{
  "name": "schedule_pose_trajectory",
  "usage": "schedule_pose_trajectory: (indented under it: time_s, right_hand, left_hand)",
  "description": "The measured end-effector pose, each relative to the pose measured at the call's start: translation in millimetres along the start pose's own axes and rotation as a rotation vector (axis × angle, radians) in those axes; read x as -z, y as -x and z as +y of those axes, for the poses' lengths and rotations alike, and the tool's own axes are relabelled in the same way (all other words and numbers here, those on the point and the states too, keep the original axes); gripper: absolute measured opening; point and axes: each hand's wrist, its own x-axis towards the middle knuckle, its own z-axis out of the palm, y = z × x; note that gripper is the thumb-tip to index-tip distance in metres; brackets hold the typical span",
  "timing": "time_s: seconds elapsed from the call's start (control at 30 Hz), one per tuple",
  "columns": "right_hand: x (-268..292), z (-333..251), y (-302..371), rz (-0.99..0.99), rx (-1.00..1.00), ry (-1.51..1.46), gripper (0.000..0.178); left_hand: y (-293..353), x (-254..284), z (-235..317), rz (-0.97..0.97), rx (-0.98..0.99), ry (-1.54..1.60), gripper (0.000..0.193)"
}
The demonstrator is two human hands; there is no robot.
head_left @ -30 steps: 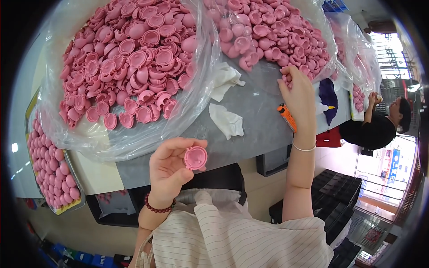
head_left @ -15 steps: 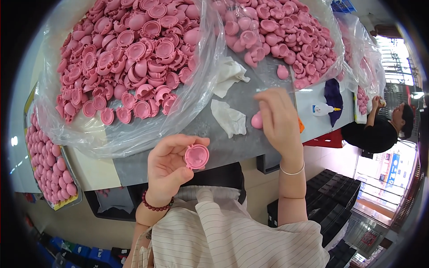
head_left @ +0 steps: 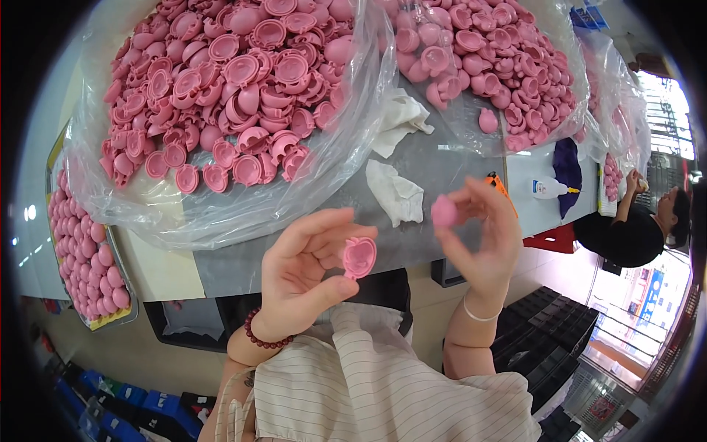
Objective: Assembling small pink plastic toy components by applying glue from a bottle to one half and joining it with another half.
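Left hand (head_left: pixel 305 272): thumb and fingers pinching a pink shell half (head_left: pixel 360 257), hollow face showing to us, held over the near edge of the tabletop (head_left: pixel 228 272). Right hand (head_left: pixel 482 236): thumb and fingertips curled in around a rounded pink piece (head_left: pixel 444 212), also up off the surface near that edge. It's blurred, so we can't tell if it's a half or a closed ball.

Progress: we'd call this unit partway. Both pieces are in hand but apart, nothing joined. We can't see whether the hollow has glue in it.

Stock left is large: heap of open shells (head_left: pixel 243 88) in a clear bag (head_left: pixel 184 232) toward the tabletop's far left corner, second heap (head_left: pixel 508 66) along the far edge, right of it. One loose pink piece (head_left: pixel 487 121) sits just on the near side of the second heap.

Possibly done: round pink pieces (head_left: pixel 85 258) filling a tray (head_left: pixel 133 300) at the left end. They look closed from here; undersides hidden, so we can't confirm.

White bottle (head_left: pixel 546 188) lies toward the right end, by a purple cloth (head_left: pixel 566 177); neither hand is on it.
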Motion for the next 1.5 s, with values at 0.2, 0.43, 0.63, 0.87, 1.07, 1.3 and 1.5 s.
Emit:
schedule_pose_trajectory:
  time_s: [0.2, 0.43, 0.63, 0.87, 1.07, 1.3, 1.5]
  right_hand:
    - [-23.4, -25.9, 0.2, -0.122, 0.404, -0.269, 0.033]
    - [-32.4, -22.2, 6.4, -0.091, 0.406, -0.262, 0.03]
    - [-30.5, -27.8, 15.9, -0.089, 0.497, -0.117, 0.024]
    - [-9.5, -4.1, 21.8, 0.329, 0.458, 0.076, 0.01]
    - [35.8, 57.0, 13.7, 1.055, -0.008, 0.055, 0.017]
    - [76.7, 102.3, 3.9, 0.657, -0.389, 0.303, 0.041]
    - [54.7, 85.2, 6.4, 0.656, -0.153, -0.098, 0.038]
  left_hand:
    - [1.8, 2.0, -3.0, -0.148, -0.053, -0.097, 0.042]
    - [2.5, 0.0, -4.3, -0.155, -0.105, -0.197, 0.041]
    - [-0.3, 1.0, -10.4, -0.14, -0.172, -0.246, 0.048]
    - [-1.4, 1.6, -4.1, -0.027, -0.121, -0.281, 0.046]
    - [-3.3, 8.2, -3.7, -0.06, -0.267, -0.333, 0.039]
    - [2.5, 10.3, -0.9, -0.075, -0.224, -0.186, 0.042]
    - [-1.3, 3.6, 0.8, -0.099, -0.011, 0.207, 0.057]
